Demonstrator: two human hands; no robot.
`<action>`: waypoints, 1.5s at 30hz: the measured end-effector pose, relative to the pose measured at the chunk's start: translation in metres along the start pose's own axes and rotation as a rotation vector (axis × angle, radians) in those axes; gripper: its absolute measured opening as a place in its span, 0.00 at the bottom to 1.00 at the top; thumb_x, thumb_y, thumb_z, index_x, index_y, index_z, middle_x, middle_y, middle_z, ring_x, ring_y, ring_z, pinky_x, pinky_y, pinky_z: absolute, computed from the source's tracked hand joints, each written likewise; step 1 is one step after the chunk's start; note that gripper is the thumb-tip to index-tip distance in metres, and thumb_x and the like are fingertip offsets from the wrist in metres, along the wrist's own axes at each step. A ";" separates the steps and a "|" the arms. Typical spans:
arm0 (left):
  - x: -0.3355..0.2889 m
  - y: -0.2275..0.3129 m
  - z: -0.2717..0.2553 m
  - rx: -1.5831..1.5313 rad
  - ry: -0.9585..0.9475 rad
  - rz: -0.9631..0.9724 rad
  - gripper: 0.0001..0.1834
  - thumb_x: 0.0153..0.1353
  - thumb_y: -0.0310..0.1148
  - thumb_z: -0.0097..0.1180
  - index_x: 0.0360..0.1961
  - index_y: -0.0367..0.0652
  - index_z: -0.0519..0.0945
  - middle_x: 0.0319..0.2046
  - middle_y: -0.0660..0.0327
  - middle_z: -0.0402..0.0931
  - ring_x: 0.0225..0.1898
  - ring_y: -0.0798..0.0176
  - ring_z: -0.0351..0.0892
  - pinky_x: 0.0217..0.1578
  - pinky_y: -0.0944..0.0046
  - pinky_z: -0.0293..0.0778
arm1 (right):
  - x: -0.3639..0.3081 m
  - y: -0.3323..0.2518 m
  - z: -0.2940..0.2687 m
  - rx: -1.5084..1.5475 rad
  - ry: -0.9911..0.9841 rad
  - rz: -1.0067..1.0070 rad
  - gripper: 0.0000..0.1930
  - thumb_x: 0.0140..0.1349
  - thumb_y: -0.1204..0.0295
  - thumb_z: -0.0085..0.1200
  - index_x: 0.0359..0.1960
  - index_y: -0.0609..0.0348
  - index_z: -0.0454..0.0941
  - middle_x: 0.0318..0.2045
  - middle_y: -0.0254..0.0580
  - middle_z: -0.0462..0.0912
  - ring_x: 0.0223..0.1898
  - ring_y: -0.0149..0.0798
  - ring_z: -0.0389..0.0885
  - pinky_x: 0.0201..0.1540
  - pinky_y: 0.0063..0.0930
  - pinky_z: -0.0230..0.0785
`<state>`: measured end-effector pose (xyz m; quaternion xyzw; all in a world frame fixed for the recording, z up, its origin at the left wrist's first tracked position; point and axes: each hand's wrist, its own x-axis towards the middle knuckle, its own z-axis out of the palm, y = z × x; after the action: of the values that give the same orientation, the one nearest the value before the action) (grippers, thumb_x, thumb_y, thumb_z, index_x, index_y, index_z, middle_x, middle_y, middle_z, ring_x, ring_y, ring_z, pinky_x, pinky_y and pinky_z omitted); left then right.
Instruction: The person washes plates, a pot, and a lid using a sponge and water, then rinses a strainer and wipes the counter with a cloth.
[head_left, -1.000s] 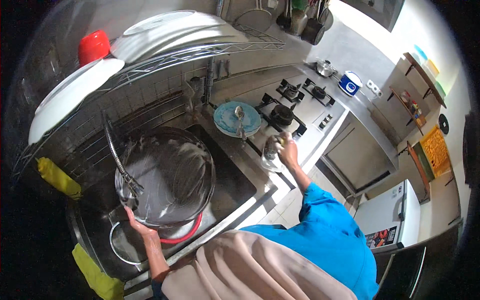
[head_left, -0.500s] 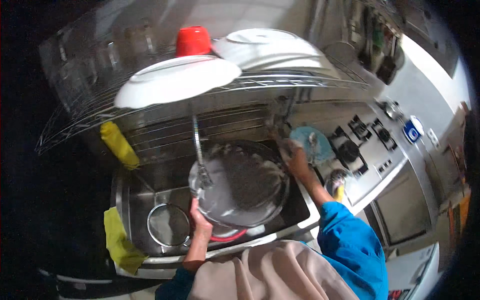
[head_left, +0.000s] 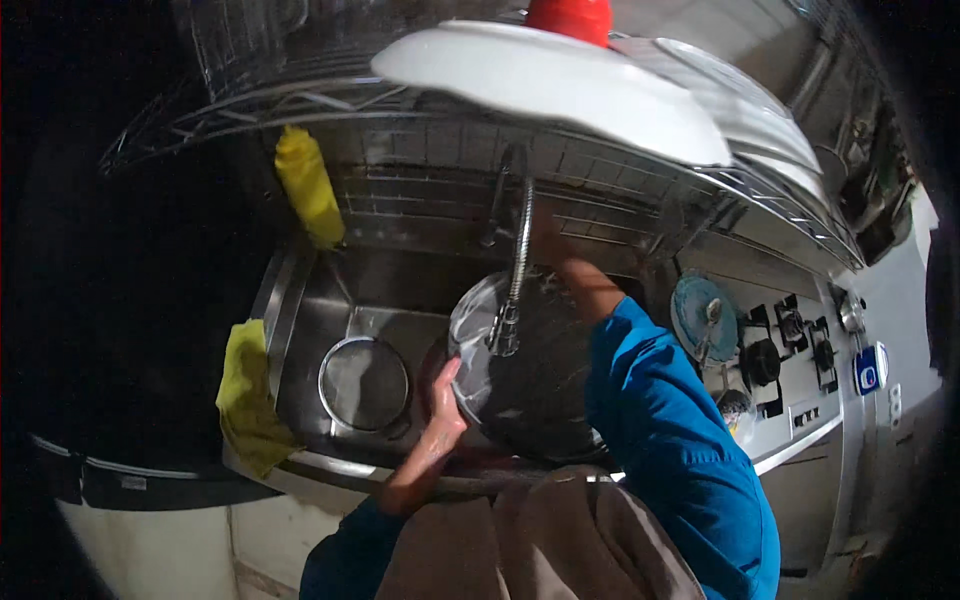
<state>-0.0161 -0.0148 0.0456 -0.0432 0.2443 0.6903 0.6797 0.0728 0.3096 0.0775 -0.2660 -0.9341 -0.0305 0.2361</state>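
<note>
Hands: left hand [head_left: 443,400] grasping round pan [head_left: 545,385] by rim | right hand [head_left: 547,232] near faucet [head_left: 523,245], grip unclear

Large round pan [head_left: 548,392]: probably metal, though shade makes it hard to tell; smooth dark inside, streaked with whitish suds
Sink [head_left: 395,280]: smooth grey metal with a dull shine
Tap hose [head_left: 523,245]: ribbed, chrome-bright metal
Sieve [head_left: 364,385]: shiny metal ring, fine matt mesh
Overhead rack [head_left: 270,108]: glossy metal wire
White plate [head_left: 560,85]: smooth and glossy
Red cup [head_left: 570,18]: smooth plastic
Yellow cloth [head_left: 248,395]: matt, creased fabric
Blue plate [head_left: 690,308]: smooth, lightly glossy
Spoon [head_left: 713,310]: bright polished metal
Burner [head_left: 762,362]: matt black metal
Blue sleeve [head_left: 670,420]: matt cloth, wrinkled
Beige garment [head_left: 545,535]: matt cloth, softly folded
</note>
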 end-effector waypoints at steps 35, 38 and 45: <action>-0.017 0.000 0.029 -0.053 -0.162 -0.023 0.23 0.54 0.43 0.44 0.47 0.40 0.67 0.43 0.55 0.70 0.43 0.55 0.70 0.47 0.54 0.65 | -0.121 -0.077 0.005 -0.114 -0.140 0.009 0.14 0.57 0.63 0.42 0.39 0.59 0.69 0.36 0.43 0.71 0.41 0.41 0.69 0.43 0.35 0.60; -0.015 0.000 0.021 -0.025 -0.073 0.026 0.20 0.53 0.43 0.45 0.44 0.43 0.70 0.40 0.58 0.71 0.41 0.59 0.71 0.45 0.57 0.65 | -0.119 -0.159 -0.022 0.501 -0.141 0.088 0.17 0.49 0.64 0.50 0.39 0.60 0.69 0.38 0.50 0.71 0.42 0.50 0.68 0.47 0.38 0.57; 0.011 0.003 -0.019 0.110 0.118 0.229 0.19 0.55 0.46 0.44 0.42 0.46 0.71 0.40 0.63 0.72 0.40 0.61 0.71 0.44 0.58 0.66 | -0.167 -0.203 -0.052 0.546 -0.241 -0.215 0.16 0.46 0.67 0.49 0.35 0.63 0.74 0.44 0.56 0.67 0.48 0.50 0.64 0.48 0.39 0.58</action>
<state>-0.0244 -0.0120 0.0256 -0.0182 0.3248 0.7452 0.5821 0.1154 0.0457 0.0612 -0.0942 -0.9518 0.2285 0.1818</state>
